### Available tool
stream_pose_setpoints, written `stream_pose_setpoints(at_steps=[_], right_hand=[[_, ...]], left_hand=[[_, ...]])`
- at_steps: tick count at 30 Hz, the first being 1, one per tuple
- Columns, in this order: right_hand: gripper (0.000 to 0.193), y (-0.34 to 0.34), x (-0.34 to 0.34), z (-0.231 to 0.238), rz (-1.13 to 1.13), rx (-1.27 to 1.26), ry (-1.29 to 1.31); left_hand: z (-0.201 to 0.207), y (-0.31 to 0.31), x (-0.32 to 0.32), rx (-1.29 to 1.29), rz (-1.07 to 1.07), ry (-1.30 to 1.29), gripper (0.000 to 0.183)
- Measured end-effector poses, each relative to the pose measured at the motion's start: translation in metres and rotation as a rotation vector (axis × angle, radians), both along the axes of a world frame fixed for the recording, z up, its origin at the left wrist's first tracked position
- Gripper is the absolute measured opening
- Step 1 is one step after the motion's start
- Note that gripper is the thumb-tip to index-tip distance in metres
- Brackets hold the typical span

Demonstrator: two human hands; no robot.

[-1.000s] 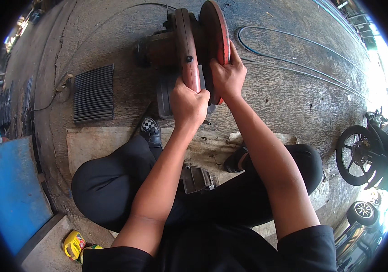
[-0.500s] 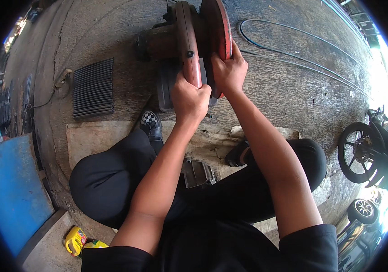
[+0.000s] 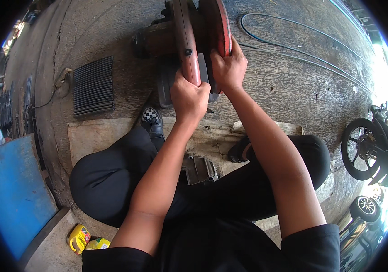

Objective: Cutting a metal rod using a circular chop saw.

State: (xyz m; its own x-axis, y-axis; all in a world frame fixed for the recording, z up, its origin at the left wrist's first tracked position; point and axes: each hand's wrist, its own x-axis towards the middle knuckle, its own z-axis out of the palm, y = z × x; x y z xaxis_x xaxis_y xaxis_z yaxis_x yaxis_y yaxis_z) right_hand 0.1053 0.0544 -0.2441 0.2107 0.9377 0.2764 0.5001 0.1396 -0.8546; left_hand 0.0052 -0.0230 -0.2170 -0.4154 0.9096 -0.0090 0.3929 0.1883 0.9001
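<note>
From the head view, I see the left hand [image 3: 189, 97] clenched around the smooth, reddish-brown handle [image 3: 188, 59] of a bulky power saw [image 3: 157, 41] on the rough floor [image 3: 289, 86] beyond the checkered shoe [image 3: 151, 119]. The right hand [image 3: 229, 68] grasps its round, red-rimmed guard [image 3: 221, 27]. Slim dark rods [image 3: 93, 85] lie in a row leftward.

Two hands [image 3: 190, 97] — one cut-off saw [image 3: 185, 34], one motorcycle [image 3: 386, 149]

Dark lettering and a red patch of print stand on the side of the yellow container [image 3: 79, 238] at the lower left. On the yellow-and-green packet [image 3: 97, 244] just beside it, markings are too small to tell as words.
</note>
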Motion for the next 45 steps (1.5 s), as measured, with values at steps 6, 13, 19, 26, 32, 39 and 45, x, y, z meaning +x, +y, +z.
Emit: stream_pose_setpoints(at_steps=[6, 13, 19, 26, 32, 39, 45], right_hand=[[0.056, -0.001, 0.000, -0.004, -0.009, -0.013, -0.014], [0.059, -0.004, 0.000, -0.005, -0.009, 0.000, -0.007], [0.061, -0.004, 0.000, -0.008, -0.010, 0.003, -0.008], [0.059, -0.007, 0.000, -0.009, -0.002, 0.014, 0.012], [0.058, -0.007, 0.001, -0.013, -0.007, 0.033, -0.012], [0.059, -0.008, 0.000, -0.015, -0.001, 0.019, 0.009], [0.059, -0.007, 0.002, -0.020, 0.003, 0.068, 0.007]], left_hand=[[-0.012, -0.002, 0.000, 0.045, 0.018, 0.053, 0.039], [-0.009, -0.004, -0.001, -0.004, -0.004, 0.017, 0.043], [-0.010, -0.005, 0.000, 0.007, -0.012, 0.023, 0.044], [-0.015, -0.007, 0.000, 0.054, 0.008, 0.026, 0.034], [-0.013, -0.008, 0.001, 0.000, -0.021, 0.017, 0.048], [-0.019, -0.009, 0.001, 0.055, 0.020, 0.042, 0.035], [-0.016, -0.009, 0.002, 0.034, 0.007, 0.031, 0.041]])
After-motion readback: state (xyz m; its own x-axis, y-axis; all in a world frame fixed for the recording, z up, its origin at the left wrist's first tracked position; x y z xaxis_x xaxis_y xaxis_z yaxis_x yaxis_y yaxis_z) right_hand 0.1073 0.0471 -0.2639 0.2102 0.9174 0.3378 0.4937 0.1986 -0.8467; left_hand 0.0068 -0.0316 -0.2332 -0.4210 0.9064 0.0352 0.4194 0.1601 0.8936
